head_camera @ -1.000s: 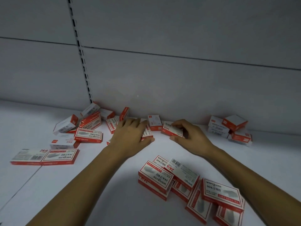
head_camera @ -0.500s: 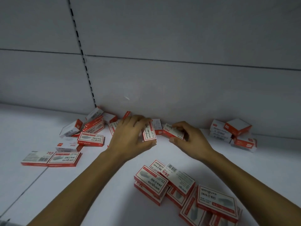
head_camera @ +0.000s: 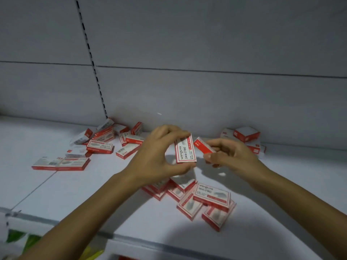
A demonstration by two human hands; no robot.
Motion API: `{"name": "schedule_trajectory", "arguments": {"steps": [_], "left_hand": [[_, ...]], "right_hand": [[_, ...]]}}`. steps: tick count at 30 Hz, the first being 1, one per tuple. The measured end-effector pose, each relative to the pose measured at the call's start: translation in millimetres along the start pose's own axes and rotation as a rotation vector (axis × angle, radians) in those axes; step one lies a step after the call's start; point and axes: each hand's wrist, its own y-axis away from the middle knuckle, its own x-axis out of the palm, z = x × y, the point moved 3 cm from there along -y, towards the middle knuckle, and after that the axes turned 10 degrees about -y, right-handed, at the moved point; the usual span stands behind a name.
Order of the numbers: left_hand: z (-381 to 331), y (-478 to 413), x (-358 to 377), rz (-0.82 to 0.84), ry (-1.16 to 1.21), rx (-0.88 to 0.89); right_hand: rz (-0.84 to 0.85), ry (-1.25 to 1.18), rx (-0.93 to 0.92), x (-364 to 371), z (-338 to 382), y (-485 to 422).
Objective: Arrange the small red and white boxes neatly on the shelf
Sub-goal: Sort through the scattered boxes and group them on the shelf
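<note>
- Both our hands have lifted off the shelf [head_camera: 75, 194] since a second ago, each bringing a box up.
- Our left hand [head_camera: 159, 156] pinches an upright box [head_camera: 185, 150], and our right hand [head_camera: 231, 156] grips a second box [head_camera: 203, 145] just beside it.
- Nothing looks arranged yet: the scattered piles [head_camera: 212, 196] below and behind our hands remain to be sorted.

back panel [head_camera: 206, 44]: grey | slotted upright [head_camera: 92, 61] (black slots) | shelf [head_camera: 56, 184]: white | light: dim

Light: dim, cool, falling from above me
Shadows: soft, under my arms on the shelf [head_camera: 65, 199]
Blur: near boxes [head_camera: 189, 205] smeared
Edges: shelf lines bow
</note>
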Motion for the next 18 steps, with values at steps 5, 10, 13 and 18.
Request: {"name": "schedule_trajectory", "arguments": {"steps": [5, 10, 13, 18], "left_hand": [[-27.4, 28.7, 12.1, 0.036, 0.059, -0.121], [-45.0, 45.3, 23.9, 0.053, 0.091, -0.198], [-49.8, 52.4, 27.6, 0.034, 0.102, -0.204], [-48.2, 63.4, 29.5, 0.004, 0.13, -0.236]], "right_hand": [[-0.025, 0.054, -0.009, -5.9, -1.3, 39.6], [-0.023, 0.152, -0.063, -3.6, -6.4, 58.1], [-0.04, 0.186, -0.078, -2.5, -9.3, 63.2], [-0.081, 0.228, -0.077, 1.4, -13.3, 65.7]]}}
